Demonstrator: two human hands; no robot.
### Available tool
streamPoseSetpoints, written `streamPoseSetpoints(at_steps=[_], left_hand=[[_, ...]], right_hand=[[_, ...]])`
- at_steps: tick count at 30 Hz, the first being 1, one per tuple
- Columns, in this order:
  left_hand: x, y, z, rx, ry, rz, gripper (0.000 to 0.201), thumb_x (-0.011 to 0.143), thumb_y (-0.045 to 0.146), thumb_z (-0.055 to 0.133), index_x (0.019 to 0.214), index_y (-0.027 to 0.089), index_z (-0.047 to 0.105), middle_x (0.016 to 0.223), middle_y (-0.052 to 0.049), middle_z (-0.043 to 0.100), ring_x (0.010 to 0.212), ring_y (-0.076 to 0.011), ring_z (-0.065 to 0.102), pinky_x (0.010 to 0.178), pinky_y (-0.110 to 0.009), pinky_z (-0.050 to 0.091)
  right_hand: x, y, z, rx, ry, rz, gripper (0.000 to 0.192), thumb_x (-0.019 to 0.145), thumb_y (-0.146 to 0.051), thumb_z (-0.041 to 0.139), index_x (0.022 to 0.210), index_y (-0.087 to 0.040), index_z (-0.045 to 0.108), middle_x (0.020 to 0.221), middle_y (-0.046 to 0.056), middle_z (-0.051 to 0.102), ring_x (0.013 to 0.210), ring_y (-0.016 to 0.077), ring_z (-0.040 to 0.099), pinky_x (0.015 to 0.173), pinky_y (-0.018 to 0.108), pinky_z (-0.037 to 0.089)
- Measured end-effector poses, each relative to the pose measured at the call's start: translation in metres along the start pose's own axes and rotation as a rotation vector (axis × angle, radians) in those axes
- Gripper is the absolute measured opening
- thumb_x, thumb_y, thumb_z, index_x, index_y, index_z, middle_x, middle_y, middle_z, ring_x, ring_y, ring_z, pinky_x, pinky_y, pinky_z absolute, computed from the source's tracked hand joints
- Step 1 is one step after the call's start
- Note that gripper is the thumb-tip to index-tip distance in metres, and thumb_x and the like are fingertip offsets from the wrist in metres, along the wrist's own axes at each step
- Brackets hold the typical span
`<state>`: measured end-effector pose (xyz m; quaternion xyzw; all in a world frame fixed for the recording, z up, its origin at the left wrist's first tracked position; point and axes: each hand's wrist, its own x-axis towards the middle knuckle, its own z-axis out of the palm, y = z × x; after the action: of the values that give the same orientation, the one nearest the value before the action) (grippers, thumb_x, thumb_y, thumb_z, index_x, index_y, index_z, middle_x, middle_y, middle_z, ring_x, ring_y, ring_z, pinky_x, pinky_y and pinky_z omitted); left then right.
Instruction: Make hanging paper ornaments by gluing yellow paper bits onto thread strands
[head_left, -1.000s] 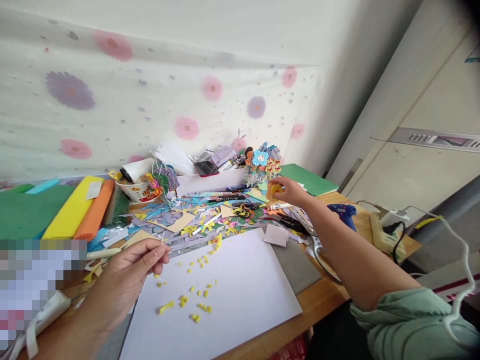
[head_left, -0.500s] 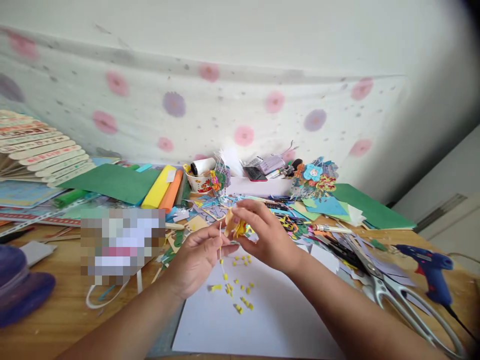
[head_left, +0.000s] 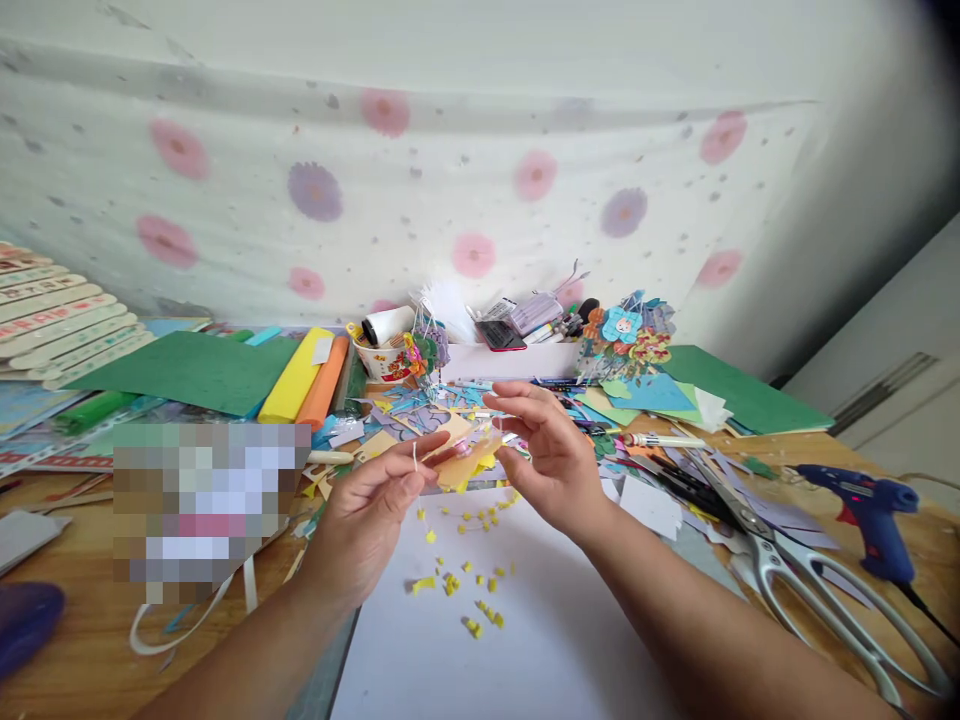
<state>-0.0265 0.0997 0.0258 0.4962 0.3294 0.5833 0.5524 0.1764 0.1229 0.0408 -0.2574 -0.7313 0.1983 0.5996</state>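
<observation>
My left hand (head_left: 373, 520) pinches a pale orange-yellow paper flower (head_left: 459, 468) by its left side, in front of the heap of scraps. A thin white string (head_left: 415, 457) sticks up at the thumb. My right hand (head_left: 551, 462) is beside the flower's right edge, fingers curved and apart; whether its thumb tip touches the petals I cannot tell. Below both hands is a white sheet (head_left: 420, 670) with several small yellow paper bits (head_left: 451, 583) scattered on it.
Large silver-handled scissors (head_left: 780, 560) and a blue glue gun (head_left: 862, 505) lie at the right. Paper scraps (head_left: 397, 415) cover the middle of the desk. Yellow (head_left: 300, 375) and orange paper rolls (head_left: 324, 380) lie at left, near a green sheet (head_left: 195, 370).
My right hand's fingers have spread away from the flower. The flower now lies flatter and shows more of its petals. The view has shifted slightly, moving the desk items left.
</observation>
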Motion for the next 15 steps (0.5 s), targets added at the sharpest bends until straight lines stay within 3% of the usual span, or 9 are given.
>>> streamPoseSetpoints(at_steps=[5, 9, 15], left_hand=[[0.005, -0.001, 0.002, -0.214, 0.063, -0.153, 0.011, 0.068, 0.032, 0.082, 0.069, 0.025, 0.073, 0.091, -0.001, 0.074, 0.100, -0.0239, 0.067, 0.081, -0.034, 0.057], [0.009, -0.002, 0.003, -0.365, 0.105, -0.276, 0.016, 0.066, 0.027, 0.084, 0.069, 0.024, 0.069, 0.090, 0.002, 0.074, 0.089, -0.0190, 0.069, 0.077, -0.033, 0.059], [0.007, -0.001, 0.005, -0.406, 0.147, -0.380, 0.023, 0.062, 0.028, 0.087, 0.073, 0.022, 0.067, 0.091, 0.001, 0.074, 0.084, -0.0195, 0.070, 0.073, -0.032, 0.060]], right_hand=[[0.000, 0.008, -0.007, 0.074, -0.084, 0.170, 0.036, 0.085, -0.030, 0.068, 0.120, -0.028, 0.059, 0.126, 0.009, 0.059, 0.118, 0.0224, 0.057, 0.096, 0.039, 0.051], [-0.001, 0.013, -0.005, 0.181, -0.113, 0.285, 0.035, 0.083, -0.035, 0.070, 0.115, -0.024, 0.062, 0.106, 0.006, 0.067, 0.088, 0.0172, 0.065, 0.083, 0.036, 0.055], [0.004, 0.011, 0.000, 0.371, -0.097, 0.470, 0.031, 0.075, -0.035, 0.074, 0.099, -0.022, 0.063, 0.090, 0.003, 0.064, 0.080, 0.0168, 0.064, 0.072, 0.032, 0.055]])
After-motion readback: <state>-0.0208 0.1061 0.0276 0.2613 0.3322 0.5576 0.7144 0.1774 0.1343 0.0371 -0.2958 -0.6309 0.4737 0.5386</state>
